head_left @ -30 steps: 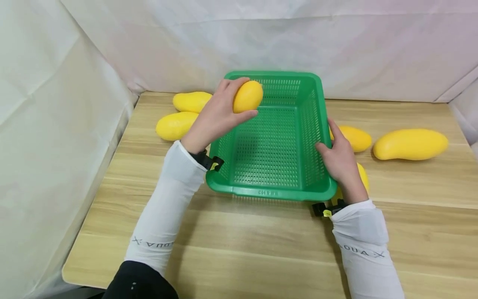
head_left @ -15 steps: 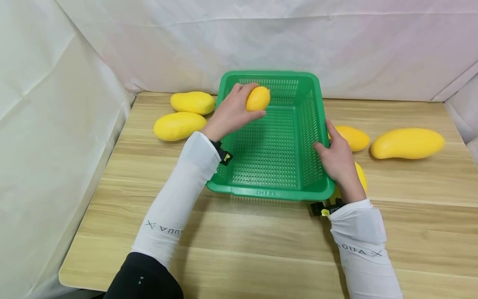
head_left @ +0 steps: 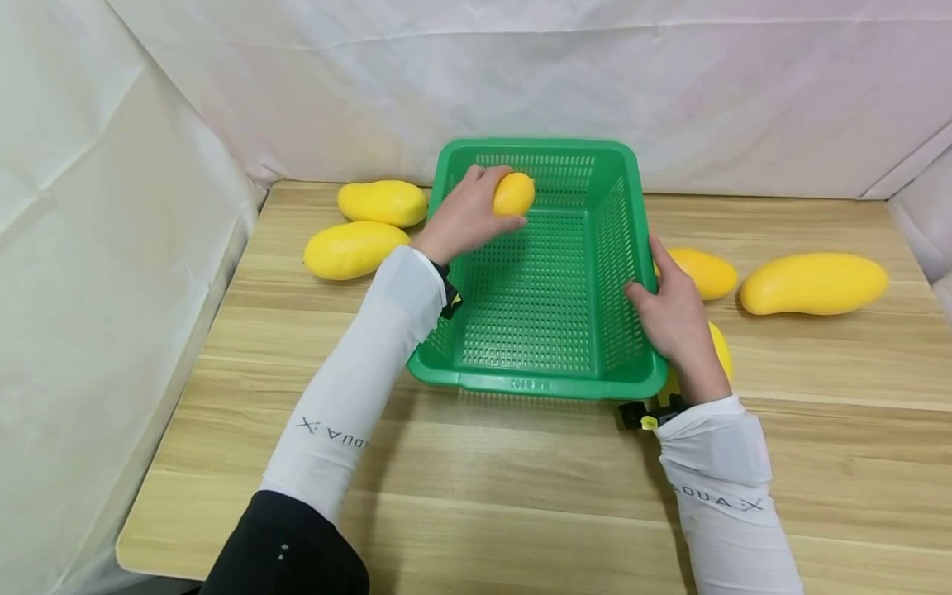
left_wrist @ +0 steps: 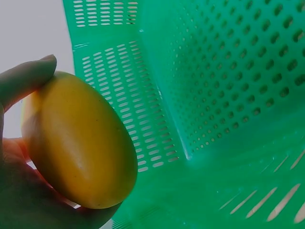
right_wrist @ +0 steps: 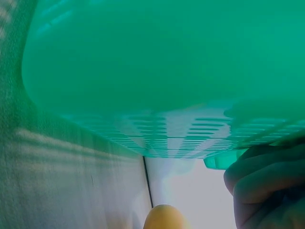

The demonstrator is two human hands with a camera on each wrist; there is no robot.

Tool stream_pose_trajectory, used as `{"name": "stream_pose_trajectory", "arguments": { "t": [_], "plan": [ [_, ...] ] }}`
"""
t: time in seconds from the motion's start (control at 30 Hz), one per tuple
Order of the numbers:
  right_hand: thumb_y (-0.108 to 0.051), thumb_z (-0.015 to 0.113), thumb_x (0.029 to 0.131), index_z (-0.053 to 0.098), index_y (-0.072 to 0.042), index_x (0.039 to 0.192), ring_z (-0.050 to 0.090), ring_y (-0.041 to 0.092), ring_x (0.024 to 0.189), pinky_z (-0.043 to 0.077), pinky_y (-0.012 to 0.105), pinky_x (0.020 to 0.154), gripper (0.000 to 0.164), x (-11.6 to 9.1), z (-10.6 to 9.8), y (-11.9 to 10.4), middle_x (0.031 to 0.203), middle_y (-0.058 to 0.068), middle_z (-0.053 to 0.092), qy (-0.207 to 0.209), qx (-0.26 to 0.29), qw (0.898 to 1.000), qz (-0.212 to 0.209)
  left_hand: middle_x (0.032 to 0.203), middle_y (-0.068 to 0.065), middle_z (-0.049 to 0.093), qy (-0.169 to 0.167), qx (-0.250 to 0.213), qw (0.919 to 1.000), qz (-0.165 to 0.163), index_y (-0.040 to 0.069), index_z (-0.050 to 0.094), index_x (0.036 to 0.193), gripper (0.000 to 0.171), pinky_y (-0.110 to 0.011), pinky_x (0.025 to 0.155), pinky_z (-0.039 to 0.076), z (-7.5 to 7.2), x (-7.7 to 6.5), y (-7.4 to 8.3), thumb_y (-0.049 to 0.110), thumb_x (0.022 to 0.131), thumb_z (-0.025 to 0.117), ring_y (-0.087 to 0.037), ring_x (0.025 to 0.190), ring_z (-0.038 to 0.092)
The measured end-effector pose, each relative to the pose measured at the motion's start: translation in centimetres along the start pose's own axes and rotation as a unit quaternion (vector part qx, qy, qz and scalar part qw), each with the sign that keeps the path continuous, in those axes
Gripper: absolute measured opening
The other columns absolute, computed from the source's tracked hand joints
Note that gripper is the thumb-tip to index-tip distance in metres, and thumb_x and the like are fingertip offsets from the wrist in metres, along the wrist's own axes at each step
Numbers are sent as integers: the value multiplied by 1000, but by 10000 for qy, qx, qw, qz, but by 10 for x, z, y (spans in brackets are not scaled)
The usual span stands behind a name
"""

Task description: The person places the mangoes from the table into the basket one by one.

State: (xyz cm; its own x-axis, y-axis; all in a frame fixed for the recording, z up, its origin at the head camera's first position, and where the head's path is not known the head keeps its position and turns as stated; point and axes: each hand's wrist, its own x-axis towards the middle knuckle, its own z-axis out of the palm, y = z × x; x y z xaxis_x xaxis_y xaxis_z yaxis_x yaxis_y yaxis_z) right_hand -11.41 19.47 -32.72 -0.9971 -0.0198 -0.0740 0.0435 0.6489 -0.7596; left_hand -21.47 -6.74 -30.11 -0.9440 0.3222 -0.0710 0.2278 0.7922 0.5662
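Observation:
My left hand (head_left: 470,213) holds a yellow mango (head_left: 514,194) over the back left of a green plastic basket (head_left: 535,386). In the left wrist view the mango (left_wrist: 83,143) sits between thumb and fingers, with the perforated basket wall (left_wrist: 114,90) behind it. At the basket's right side my right hand (head_left: 673,318) grips the rim, thumb on the inner side and fingers outside. The right wrist view shows its curled fingers (right_wrist: 269,179) close along the outer wall. No fruit shows on the visible part of the basket floor.
Two yellow mangoes (head_left: 382,203) lie left of the basket on the wooden table (head_left: 521,496). To the right are a mango (head_left: 702,273) near the right hand, a long one (head_left: 814,284) farther out, and another (head_left: 720,351) partly hidden by the wrist. White cloth (head_left: 550,83) hangs behind.
My left hand has moved slightly right and lower with the mango, further over the basket, then stays nearly still. The right hand keeps its grip on the rim.

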Motion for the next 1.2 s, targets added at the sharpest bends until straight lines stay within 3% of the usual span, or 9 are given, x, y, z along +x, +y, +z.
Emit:
{"name": "stream_pose_trajectory", "arguments": {
  "t": [0.43, 0.73, 1.2],
  "plan": [
    [-11, 46, 95, 12, -14, 153, 65, 22, 62, 53, 27, 50, 67, -2, 1, -2, 91, 29, 65, 16, 29, 10000, 2, 133, -9, 40, -241, 390, 9988, -146, 17, 31, 147, 71, -35, 88, 44, 3, 13, -5, 41, 87, 62, -20, 102, 47],
    [-12, 47, 96, 13, -13, 153, 65, 21, 62, 53, 26, 50, 67, -2, 1, -3, 90, 28, 65, 20, 11, 10000, -3, 139, -8, 38, -444, 654, 9967, -179, 17, 31, 147, 70, -37, 94, 41, 6, 19, -7, 36, 88, 64, -24, 111, 44],
    [-13, 46, 96, 12, -16, 153, 65, 20, 62, 54, 27, 51, 67, -3, 1, -4, 90, 27, 64, -52, 59, 10000, 9, 140, -6, 38, -563, 1027, 9928, -252, 20, 31, 147, 70, -40, 93, 42, 9, 26, -5, 33, 87, 66, -26, 117, 40]
  ]
}}
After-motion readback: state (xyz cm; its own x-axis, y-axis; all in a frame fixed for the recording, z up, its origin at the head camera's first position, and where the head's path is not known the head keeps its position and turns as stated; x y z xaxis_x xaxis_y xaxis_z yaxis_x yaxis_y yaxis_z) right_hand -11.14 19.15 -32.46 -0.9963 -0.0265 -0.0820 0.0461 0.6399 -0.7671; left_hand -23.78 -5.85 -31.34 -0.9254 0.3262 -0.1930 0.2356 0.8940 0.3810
